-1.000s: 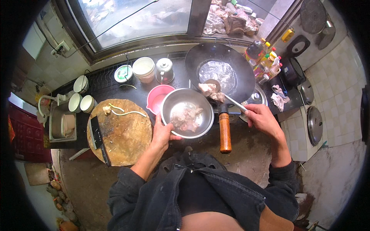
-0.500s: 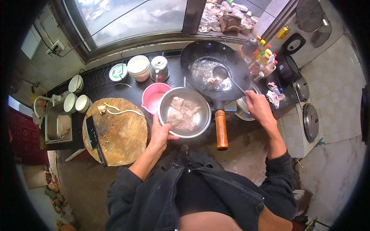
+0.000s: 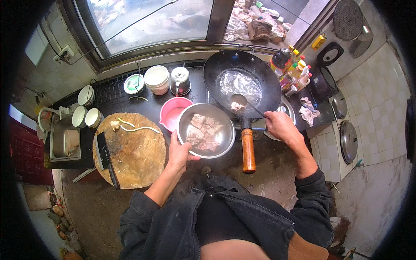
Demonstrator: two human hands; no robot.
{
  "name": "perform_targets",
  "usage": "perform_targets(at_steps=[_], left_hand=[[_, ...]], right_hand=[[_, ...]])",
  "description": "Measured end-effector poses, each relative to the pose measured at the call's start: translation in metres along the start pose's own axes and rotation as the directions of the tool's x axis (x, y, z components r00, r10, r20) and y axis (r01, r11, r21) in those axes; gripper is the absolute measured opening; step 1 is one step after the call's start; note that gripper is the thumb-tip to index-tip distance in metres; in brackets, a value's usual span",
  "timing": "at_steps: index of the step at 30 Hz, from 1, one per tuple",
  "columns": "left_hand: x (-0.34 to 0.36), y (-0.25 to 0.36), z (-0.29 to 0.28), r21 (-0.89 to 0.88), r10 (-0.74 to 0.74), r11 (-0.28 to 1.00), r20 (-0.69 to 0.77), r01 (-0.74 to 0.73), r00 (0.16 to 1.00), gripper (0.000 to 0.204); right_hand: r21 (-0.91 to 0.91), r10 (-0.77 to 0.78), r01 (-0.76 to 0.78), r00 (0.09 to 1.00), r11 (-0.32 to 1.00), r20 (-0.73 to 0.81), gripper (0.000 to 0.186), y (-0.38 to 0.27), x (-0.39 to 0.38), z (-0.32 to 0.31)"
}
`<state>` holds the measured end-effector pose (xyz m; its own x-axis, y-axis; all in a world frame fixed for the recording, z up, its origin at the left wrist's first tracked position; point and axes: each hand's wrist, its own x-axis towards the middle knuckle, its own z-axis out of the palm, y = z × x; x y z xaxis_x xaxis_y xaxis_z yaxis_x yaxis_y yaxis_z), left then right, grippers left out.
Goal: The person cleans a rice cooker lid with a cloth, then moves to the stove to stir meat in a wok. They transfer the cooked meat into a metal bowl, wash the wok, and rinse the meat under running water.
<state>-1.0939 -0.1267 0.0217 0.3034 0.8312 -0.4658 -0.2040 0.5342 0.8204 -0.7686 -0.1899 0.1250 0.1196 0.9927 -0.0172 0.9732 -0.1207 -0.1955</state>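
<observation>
Metal lines the rectangular, smooth-walled sink (image 3: 55, 143) at our far left, and beside it we see round, glossy white bowls (image 3: 79, 117). A thick, round wooden chopping block (image 3: 141, 158) comes next, its tan surface stained and scuffed. On it lie a cleaver (image 3: 104, 151) with a broad, dark, flat blade and a thin, curving pale stalk (image 3: 142, 128). Behind stand a round white plastic bucket (image 3: 157, 78) and a lidded, cylindrical metal pot (image 3: 180, 79). A smooth pink plastic basin (image 3: 173, 112) sits just behind our left hand (image 3: 178, 155), which grasps the near left rim of a round, polished stainless-steel bowl (image 3: 228, 130). Inside that bowl rest soft, uneven pieces of pale pinkish-grey meat (image 3: 203, 132). Right of it, we have a wide, black metal wok (image 3: 269, 82) with a shiny pale centre and a rounded, orange-brown wooden handle (image 3: 248, 151). Over the wok's near side, a dark, round-bowled ladle (image 3: 255, 108) carries a small piece of meat; our right hand (image 3: 281, 125) is closed around its slim handle. Farther right, we find clustered plastic bottles (image 3: 294, 71) with coloured caps and a crumpled pinkish cloth (image 3: 308, 113).
</observation>
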Motion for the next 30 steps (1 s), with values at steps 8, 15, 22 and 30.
perform_targets(at_steps=[8, 15, 22, 30], left_hand=[[-0.004, 0.006, 0.000, -0.009, -0.030, 0.999, 0.033, 0.031, 0.999, 0.076], [-0.008, 0.008, -0.004, -0.009, -0.035, 0.999, 0.053, 0.036, 0.998, 0.076], [-0.018, 0.001, -0.034, -0.057, -0.007, 0.998, 0.023, 0.008, 1.000, 0.076], [-0.037, -0.003, -0.130, -0.202, 0.046, 0.976, -0.161, -0.078, 0.986, 0.072]], right_hand=[[0.436, 0.205, -0.310, 0.940, 0.845, 0.273, 0.022, 0.001, -0.026, -0.041], [0.407, 0.030, -0.037, 0.999, 0.913, 0.024, 0.022, -0.044, -0.061, -0.063], [0.568, 0.062, -0.097, 0.995, 0.817, 0.080, 0.023, -0.082, -0.062, -0.048], [0.845, -0.017, -0.440, 0.884, 0.302, 0.467, 0.026, -0.164, -0.076, 0.021]])
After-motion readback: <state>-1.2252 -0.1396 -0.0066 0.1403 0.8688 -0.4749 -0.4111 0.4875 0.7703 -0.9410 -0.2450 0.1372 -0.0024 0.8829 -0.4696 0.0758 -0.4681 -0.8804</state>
